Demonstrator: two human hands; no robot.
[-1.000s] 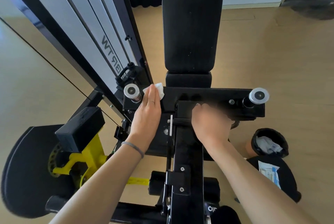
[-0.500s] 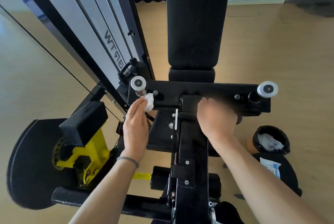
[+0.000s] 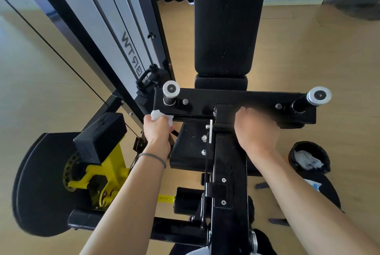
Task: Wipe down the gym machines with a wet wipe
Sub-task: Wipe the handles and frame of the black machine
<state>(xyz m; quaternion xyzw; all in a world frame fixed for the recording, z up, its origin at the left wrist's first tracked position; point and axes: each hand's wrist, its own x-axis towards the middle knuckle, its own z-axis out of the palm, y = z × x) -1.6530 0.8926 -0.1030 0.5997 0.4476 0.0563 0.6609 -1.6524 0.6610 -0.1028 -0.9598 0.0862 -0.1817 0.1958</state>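
Note:
A black gym machine fills the view, with a horizontal crossbar (image 3: 236,100) carrying a chrome-capped peg at each end and a padded backrest (image 3: 228,26) beyond it. My left hand (image 3: 157,129) is closed on a crumpled white wet wipe (image 3: 158,115), pressed against the near left edge of the crossbar, just below the left peg (image 3: 171,90). My right hand (image 3: 256,129) rests curled over the black central beam (image 3: 228,172) where it meets the crossbar. Its fingers are blurred and mostly hidden.
The white weight-stack column (image 3: 115,28) with black rails rises at the left. A yellow bracket (image 3: 102,174) and a large black disc (image 3: 39,182) sit lower left. A black bin (image 3: 309,157) with crumpled wipes stands on the wooden floor at the right, a wipe packet (image 3: 313,185) beside it.
My left hand has slid the wipe from the top of the crossbar, beside the left peg, down and leftward to the bar's near left edge. My right hand stays on the central beam.

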